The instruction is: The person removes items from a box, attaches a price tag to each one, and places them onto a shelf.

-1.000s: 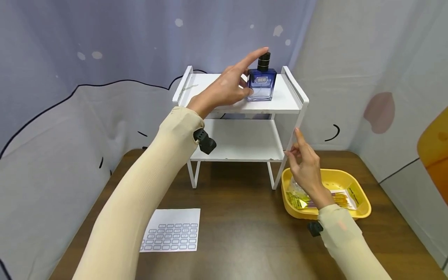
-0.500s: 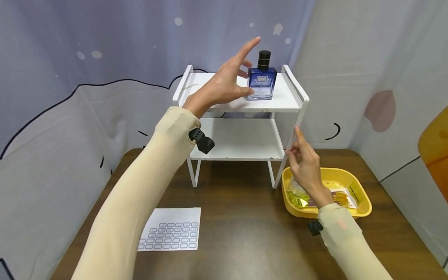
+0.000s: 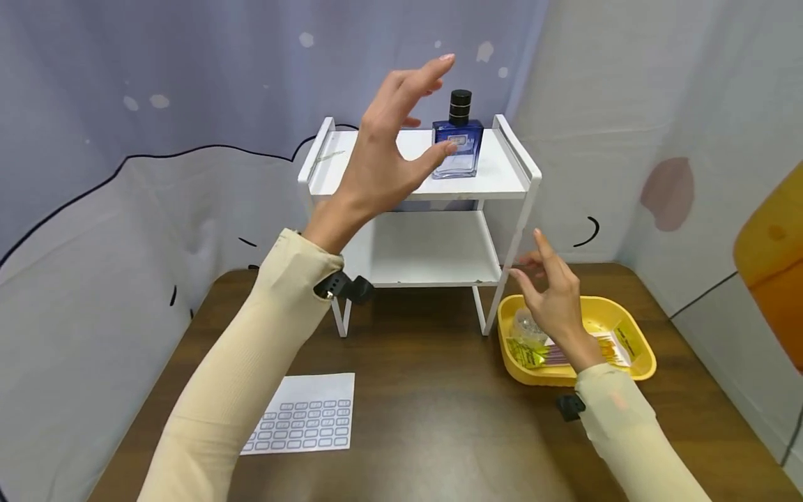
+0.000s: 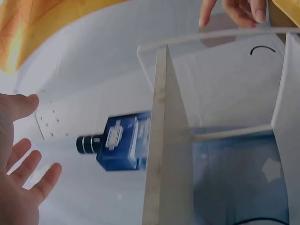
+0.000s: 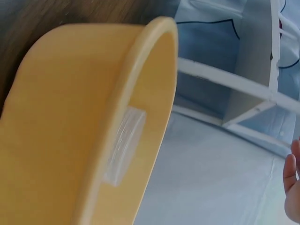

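A blue glass perfume bottle (image 3: 459,150) with a black cap and a small frame-shaped label stands upright on the top shelf of a white two-tier rack (image 3: 433,247). My left hand (image 3: 383,139) is raised beside it, thumb and fingers spread, holding nothing. In the left wrist view a gap shows between the fingers and the perfume bottle (image 4: 123,142). My right hand (image 3: 555,300) hovers above the near left part of a yellow basin (image 3: 640,348), just right of the rack's front leg. Its thumb and index finger are apart, with nothing between them.
A white sheet of small printed labels (image 3: 307,425) lies on the brown table (image 3: 439,418) at the front left. The yellow basin holds a clear round container (image 3: 527,328) and packets of thin sticks (image 3: 552,354). Curtains (image 3: 188,84) hang close behind the rack.
My left hand has lifted off the perfume bottle's cap and drawn back to the left. My right hand has opened a little and moved slightly off the rack's leg. The bottle stays on the shelf.
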### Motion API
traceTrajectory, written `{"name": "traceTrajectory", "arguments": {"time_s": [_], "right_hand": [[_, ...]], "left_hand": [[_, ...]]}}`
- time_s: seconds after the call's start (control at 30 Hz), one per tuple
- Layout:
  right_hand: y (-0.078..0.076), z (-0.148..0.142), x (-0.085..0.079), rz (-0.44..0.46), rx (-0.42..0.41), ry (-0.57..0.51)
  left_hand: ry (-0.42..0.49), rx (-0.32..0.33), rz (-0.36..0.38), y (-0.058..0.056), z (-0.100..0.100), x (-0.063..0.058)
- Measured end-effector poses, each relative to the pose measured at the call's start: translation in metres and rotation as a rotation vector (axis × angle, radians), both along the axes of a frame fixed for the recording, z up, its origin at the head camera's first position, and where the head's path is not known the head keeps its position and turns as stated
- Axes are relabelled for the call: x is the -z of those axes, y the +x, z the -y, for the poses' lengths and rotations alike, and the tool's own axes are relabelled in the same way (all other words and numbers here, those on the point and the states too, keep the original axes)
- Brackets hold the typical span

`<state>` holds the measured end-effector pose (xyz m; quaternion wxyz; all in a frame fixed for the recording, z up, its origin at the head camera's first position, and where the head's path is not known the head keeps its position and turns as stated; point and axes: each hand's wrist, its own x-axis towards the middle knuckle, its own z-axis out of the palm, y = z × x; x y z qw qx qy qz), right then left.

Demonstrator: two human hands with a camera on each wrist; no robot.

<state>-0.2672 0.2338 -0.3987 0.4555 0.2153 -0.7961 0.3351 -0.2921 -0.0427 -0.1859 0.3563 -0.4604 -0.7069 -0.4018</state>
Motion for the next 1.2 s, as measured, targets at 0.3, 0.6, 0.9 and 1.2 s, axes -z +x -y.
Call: {"name": "traceTrajectory", "arguments": {"time_s": [0.3, 0.6, 0.9, 1.2], "right_hand": [[0.017, -0.042, 0.007, 0.102, 0.045, 0.023], [0.046, -0.099, 0.027, 0.218, 0.172, 0.028], [0.077, -0.144, 0.052, 0.461, 0.309, 0.045], [0.092, -0.168, 0.075, 0.726, 0.319, 0.058]], "left_hand": [[0.040, 0.167, -0.105, 0.033, -0.012, 0.050], [-0.139, 0.224, 0.107, 0.054, -0.039, 0.120], [-0.311, 0.175, 0.296, 0.049, -0.072, 0.177], [-0.444, 0.150, 0.465, 0.040, -0.112, 0.213]]}}
